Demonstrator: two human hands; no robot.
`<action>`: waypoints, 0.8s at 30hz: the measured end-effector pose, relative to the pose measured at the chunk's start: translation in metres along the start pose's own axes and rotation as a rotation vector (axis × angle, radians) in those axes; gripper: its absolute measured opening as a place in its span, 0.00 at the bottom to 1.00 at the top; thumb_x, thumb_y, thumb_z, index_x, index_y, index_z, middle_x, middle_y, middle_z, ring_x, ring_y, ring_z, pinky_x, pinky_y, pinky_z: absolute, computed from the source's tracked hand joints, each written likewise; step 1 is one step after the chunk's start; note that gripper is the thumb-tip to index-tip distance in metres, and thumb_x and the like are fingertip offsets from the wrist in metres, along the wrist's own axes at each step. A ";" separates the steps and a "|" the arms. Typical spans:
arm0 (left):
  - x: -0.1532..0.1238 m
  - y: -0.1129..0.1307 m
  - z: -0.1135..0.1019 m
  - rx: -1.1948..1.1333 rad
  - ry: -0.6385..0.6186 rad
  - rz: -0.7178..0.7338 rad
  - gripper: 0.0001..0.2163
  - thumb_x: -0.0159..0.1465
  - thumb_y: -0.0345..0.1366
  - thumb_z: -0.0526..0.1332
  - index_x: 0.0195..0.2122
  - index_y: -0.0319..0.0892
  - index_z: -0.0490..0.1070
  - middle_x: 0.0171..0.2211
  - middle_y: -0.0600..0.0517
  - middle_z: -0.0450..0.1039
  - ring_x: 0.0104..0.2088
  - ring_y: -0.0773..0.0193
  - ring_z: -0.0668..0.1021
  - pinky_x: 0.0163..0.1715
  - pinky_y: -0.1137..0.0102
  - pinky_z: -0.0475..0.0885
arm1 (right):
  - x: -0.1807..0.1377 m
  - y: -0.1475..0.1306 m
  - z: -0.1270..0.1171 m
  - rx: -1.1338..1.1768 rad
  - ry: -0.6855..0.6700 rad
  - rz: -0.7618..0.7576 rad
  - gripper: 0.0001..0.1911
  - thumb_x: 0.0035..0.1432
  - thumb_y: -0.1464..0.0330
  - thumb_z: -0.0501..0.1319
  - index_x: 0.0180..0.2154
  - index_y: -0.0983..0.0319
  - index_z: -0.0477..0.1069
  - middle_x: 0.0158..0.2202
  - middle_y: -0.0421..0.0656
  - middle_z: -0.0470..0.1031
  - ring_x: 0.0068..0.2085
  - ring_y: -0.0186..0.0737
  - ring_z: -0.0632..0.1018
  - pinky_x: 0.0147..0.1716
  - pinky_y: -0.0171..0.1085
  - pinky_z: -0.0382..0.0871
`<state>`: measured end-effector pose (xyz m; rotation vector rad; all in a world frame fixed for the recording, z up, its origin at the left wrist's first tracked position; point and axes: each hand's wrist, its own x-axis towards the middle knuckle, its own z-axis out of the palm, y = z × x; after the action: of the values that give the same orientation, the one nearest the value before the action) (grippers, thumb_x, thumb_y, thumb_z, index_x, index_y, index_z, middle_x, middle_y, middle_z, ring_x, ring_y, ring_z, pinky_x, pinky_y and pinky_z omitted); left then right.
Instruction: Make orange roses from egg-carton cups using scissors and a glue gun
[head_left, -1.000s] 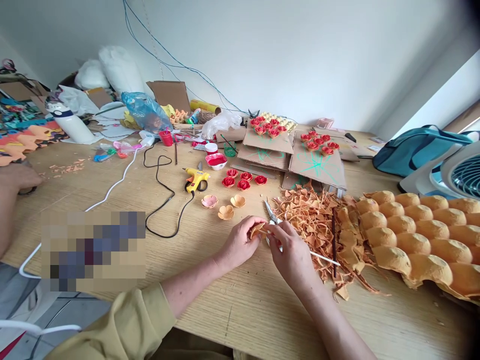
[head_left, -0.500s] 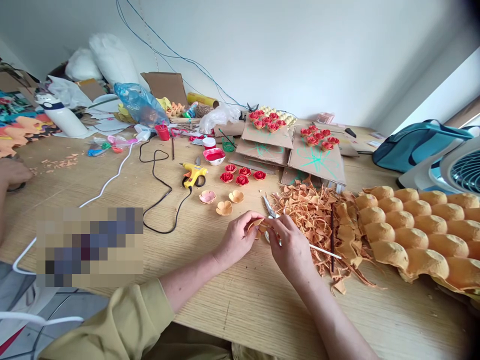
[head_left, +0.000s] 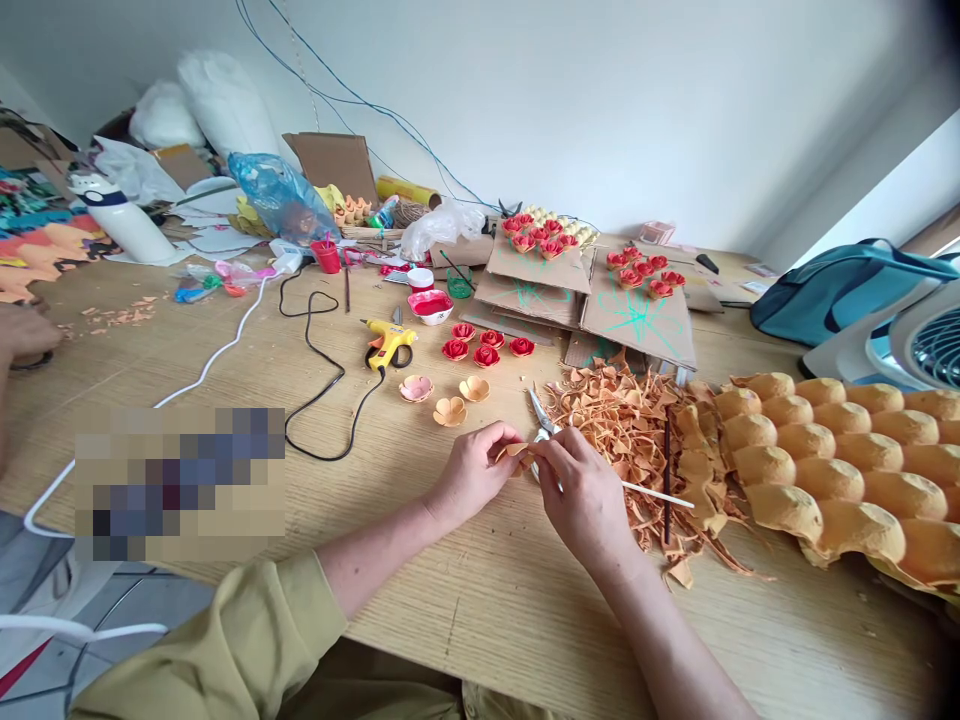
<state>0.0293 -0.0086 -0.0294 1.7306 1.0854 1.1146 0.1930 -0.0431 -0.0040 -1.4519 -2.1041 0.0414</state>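
Both hands meet over the table around a small orange petal-shaped cup point(head_left: 514, 451) cut from egg carton. My left hand point(head_left: 474, 472) pinches it from the left, and my right hand point(head_left: 585, 490) grips its right edge with thumb and fingertips. Fingers cover much of the cup. Just behind them lie scissors point(head_left: 541, 412), their handles partly hidden. A thin white stick point(head_left: 660, 494) emerges beside my right hand; whether the hand holds it I cannot tell. Beyond my left hand sit two orange flower cups point(head_left: 450, 411) and a pinkish one point(head_left: 416, 388).
Carton scraps point(head_left: 630, 420) are heaped to the right, beside an orange egg tray point(head_left: 817, 450). Red paper roses point(head_left: 487, 355), a yellow glue gun point(head_left: 387, 340) with a black cord and a bowl of red paint point(head_left: 430, 306) stand ahead. Another person's hand point(head_left: 26, 330) is at far left.
The cup has tilted slightly between my fingers and shows more edge-on. Both hands stay in nearly the same place; the view has shifted slightly.
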 end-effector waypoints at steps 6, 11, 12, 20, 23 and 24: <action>0.003 -0.006 0.001 -0.162 -0.051 -0.073 0.06 0.64 0.37 0.63 0.34 0.40 0.71 0.29 0.52 0.78 0.30 0.64 0.80 0.30 0.72 0.73 | 0.001 0.001 -0.002 -0.136 0.004 -0.084 0.12 0.69 0.71 0.54 0.39 0.59 0.77 0.33 0.44 0.69 0.33 0.41 0.70 0.32 0.37 0.59; 0.003 -0.010 0.002 -0.177 -0.039 -0.073 0.06 0.64 0.36 0.64 0.34 0.40 0.70 0.30 0.52 0.79 0.31 0.64 0.80 0.32 0.72 0.73 | 0.001 0.002 -0.002 -0.063 0.013 -0.066 0.11 0.69 0.71 0.55 0.42 0.59 0.76 0.34 0.44 0.70 0.33 0.39 0.70 0.33 0.36 0.59; 0.002 -0.010 0.003 -0.169 -0.032 -0.075 0.06 0.64 0.36 0.64 0.34 0.40 0.71 0.30 0.52 0.79 0.31 0.64 0.80 0.32 0.72 0.73 | 0.001 0.002 -0.001 -0.069 0.014 -0.071 0.11 0.69 0.71 0.55 0.41 0.59 0.76 0.34 0.44 0.69 0.33 0.39 0.70 0.33 0.36 0.59; 0.004 -0.004 0.000 -0.295 -0.078 -0.131 0.11 0.62 0.41 0.66 0.30 0.40 0.69 0.26 0.53 0.78 0.28 0.65 0.80 0.29 0.73 0.72 | 0.001 0.001 -0.003 -0.252 0.017 -0.191 0.11 0.68 0.72 0.55 0.37 0.58 0.76 0.33 0.45 0.69 0.34 0.42 0.68 0.35 0.38 0.58; 0.005 -0.003 -0.001 -0.277 -0.070 -0.091 0.10 0.63 0.40 0.65 0.30 0.40 0.68 0.27 0.53 0.78 0.30 0.65 0.80 0.30 0.73 0.72 | 0.001 0.003 -0.003 -0.199 0.016 -0.167 0.11 0.69 0.71 0.54 0.42 0.58 0.76 0.34 0.45 0.70 0.34 0.42 0.69 0.36 0.38 0.60; 0.005 -0.003 -0.001 -0.258 -0.060 -0.071 0.09 0.63 0.39 0.65 0.31 0.40 0.69 0.28 0.53 0.78 0.31 0.64 0.81 0.31 0.73 0.72 | 0.001 0.004 -0.003 -0.149 0.025 -0.135 0.11 0.69 0.71 0.54 0.43 0.58 0.75 0.34 0.45 0.69 0.34 0.41 0.70 0.35 0.38 0.61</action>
<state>0.0290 -0.0029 -0.0308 1.5023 0.9148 1.0993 0.1971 -0.0417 -0.0023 -1.3823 -2.2194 -0.1880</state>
